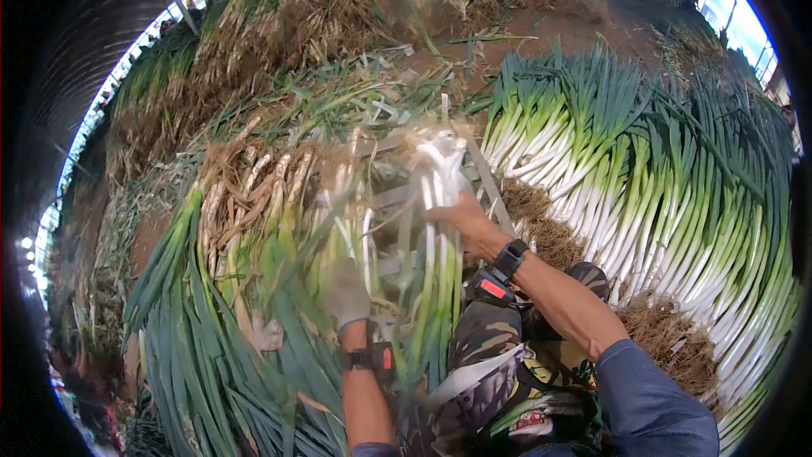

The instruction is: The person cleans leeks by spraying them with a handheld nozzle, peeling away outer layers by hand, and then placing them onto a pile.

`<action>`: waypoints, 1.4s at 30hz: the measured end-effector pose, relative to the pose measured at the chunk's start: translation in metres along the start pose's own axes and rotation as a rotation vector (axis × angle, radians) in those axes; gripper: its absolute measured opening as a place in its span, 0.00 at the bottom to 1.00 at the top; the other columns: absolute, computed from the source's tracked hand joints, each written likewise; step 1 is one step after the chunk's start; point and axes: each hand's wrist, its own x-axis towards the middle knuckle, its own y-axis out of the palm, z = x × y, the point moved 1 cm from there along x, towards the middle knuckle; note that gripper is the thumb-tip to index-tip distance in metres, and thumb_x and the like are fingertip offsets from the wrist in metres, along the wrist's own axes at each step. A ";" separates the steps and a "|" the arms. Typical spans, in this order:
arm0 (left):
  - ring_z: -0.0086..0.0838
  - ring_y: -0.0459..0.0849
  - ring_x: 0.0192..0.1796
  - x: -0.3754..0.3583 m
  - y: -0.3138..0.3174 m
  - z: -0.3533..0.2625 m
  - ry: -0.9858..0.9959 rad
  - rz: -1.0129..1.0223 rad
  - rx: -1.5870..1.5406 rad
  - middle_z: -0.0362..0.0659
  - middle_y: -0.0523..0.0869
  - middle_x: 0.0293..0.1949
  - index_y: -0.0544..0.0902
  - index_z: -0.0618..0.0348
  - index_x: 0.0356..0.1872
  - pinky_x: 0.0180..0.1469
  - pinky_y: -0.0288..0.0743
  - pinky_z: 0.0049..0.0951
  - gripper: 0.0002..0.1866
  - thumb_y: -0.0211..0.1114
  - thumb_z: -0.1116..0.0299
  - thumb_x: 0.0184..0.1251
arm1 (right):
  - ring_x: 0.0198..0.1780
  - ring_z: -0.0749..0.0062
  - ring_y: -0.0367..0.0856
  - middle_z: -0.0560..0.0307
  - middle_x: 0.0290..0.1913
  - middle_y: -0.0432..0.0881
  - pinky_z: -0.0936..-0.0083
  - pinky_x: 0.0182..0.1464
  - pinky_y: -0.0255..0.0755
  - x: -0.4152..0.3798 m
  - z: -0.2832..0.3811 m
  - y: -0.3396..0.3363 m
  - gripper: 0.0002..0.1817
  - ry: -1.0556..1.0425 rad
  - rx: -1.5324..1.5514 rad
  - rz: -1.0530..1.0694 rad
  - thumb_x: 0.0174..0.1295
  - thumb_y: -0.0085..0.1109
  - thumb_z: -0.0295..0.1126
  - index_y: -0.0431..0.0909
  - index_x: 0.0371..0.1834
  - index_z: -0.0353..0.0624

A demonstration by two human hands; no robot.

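Observation:
My right hand (468, 222) is wrapped round the white stalks of a few leeks (441, 173), whose root ends point away from me and whose green leaves hang down toward my legs. My left hand (345, 294), in a pale glove and smeared by motion, is over the green leaves of the unpeeled leeks (237, 322) to the left; its fingers cannot be made out. Brown dry skins and roots cover the upper ends of that left pile.
Clean leeks (626, 178) lie in a wide row at the right, with clumps of cut roots (668, 338) beside them. Leaf scraps (338, 101) litter the ground ahead. More leeks (279, 25) with soiled roots are heaped at the back left. My camouflage-clad legs are below.

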 end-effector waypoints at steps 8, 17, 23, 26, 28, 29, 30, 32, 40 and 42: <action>0.50 0.88 0.50 -0.016 -0.006 -0.007 0.155 0.423 -0.137 0.55 0.89 0.45 0.87 0.63 0.53 0.53 0.81 0.46 0.18 0.69 0.62 0.68 | 0.34 0.69 0.88 0.55 0.41 0.86 0.71 0.27 0.85 0.002 -0.007 -0.009 0.18 0.005 0.114 0.035 0.60 0.72 0.20 0.79 0.52 0.35; 0.58 0.89 0.47 0.017 -0.004 0.025 -0.013 0.141 0.142 0.61 0.90 0.42 0.88 0.66 0.43 0.53 0.81 0.50 0.20 0.73 0.57 0.60 | 0.32 0.69 0.87 0.55 0.38 0.85 0.71 0.26 0.83 0.001 -0.009 -0.003 0.14 0.082 0.096 0.025 0.61 0.71 0.21 0.80 0.48 0.35; 0.58 0.89 0.45 -0.027 -0.017 0.037 0.075 0.326 0.273 0.62 0.90 0.39 0.87 0.63 0.43 0.51 0.82 0.52 0.19 0.73 0.59 0.58 | 0.32 0.66 0.87 0.53 0.38 0.85 0.69 0.25 0.83 -0.001 -0.011 -0.009 0.14 0.059 0.143 0.033 0.60 0.70 0.21 0.80 0.47 0.34; 0.57 0.89 0.43 -0.040 -0.004 0.026 0.110 0.261 0.274 0.61 0.89 0.40 0.86 0.63 0.42 0.49 0.83 0.52 0.17 0.72 0.61 0.57 | 0.32 0.67 0.87 0.53 0.38 0.85 0.70 0.25 0.84 -0.001 -0.012 -0.005 0.13 0.067 0.143 0.040 0.60 0.70 0.21 0.80 0.48 0.34; 0.55 0.89 0.43 -0.035 0.014 0.025 0.162 0.182 0.417 0.56 0.89 0.39 0.86 0.61 0.41 0.45 0.84 0.51 0.14 0.72 0.63 0.57 | 0.33 0.68 0.88 0.54 0.39 0.86 0.70 0.27 0.85 0.003 -0.017 -0.003 0.14 0.053 0.130 0.049 0.61 0.71 0.21 0.81 0.48 0.34; 0.55 0.89 0.44 -0.031 0.024 0.025 0.139 0.175 0.462 0.56 0.89 0.39 0.86 0.61 0.40 0.45 0.84 0.50 0.13 0.72 0.64 0.57 | 0.33 0.68 0.88 0.53 0.39 0.86 0.70 0.27 0.86 0.004 -0.018 -0.003 0.14 0.063 0.115 0.048 0.61 0.71 0.21 0.81 0.48 0.34; 0.55 0.89 0.44 -0.026 0.035 0.029 0.119 0.166 0.505 0.55 0.89 0.38 0.86 0.60 0.40 0.44 0.84 0.50 0.13 0.72 0.64 0.57 | 0.33 0.67 0.88 0.53 0.39 0.86 0.70 0.27 0.86 0.004 -0.018 -0.002 0.14 0.070 0.101 0.045 0.61 0.71 0.21 0.81 0.48 0.34; 0.53 0.90 0.43 -0.015 0.048 0.041 0.148 0.155 0.462 0.56 0.89 0.38 0.85 0.61 0.37 0.44 0.85 0.50 0.13 0.72 0.63 0.57 | 0.33 0.67 0.88 0.53 0.40 0.87 0.70 0.27 0.86 0.003 -0.017 -0.001 0.14 0.077 0.069 0.034 0.60 0.71 0.22 0.82 0.49 0.34; 0.55 0.90 0.44 -0.003 -0.010 -0.005 -0.128 0.185 0.104 0.62 0.90 0.38 0.86 0.66 0.41 0.50 0.82 0.47 0.17 0.73 0.64 0.54 | 0.32 0.67 0.88 0.55 0.38 0.86 0.70 0.22 0.84 0.001 -0.015 0.000 0.16 0.066 0.083 0.027 0.58 0.72 0.21 0.79 0.49 0.36; 0.45 0.90 0.45 0.001 -0.014 -0.011 -0.106 0.198 -0.130 0.58 0.91 0.43 0.85 0.70 0.49 0.51 0.81 0.42 0.21 0.72 0.66 0.56 | 0.33 0.68 0.88 0.55 0.39 0.86 0.69 0.23 0.84 0.000 -0.013 0.005 0.17 0.075 0.081 0.021 0.58 0.72 0.21 0.79 0.49 0.36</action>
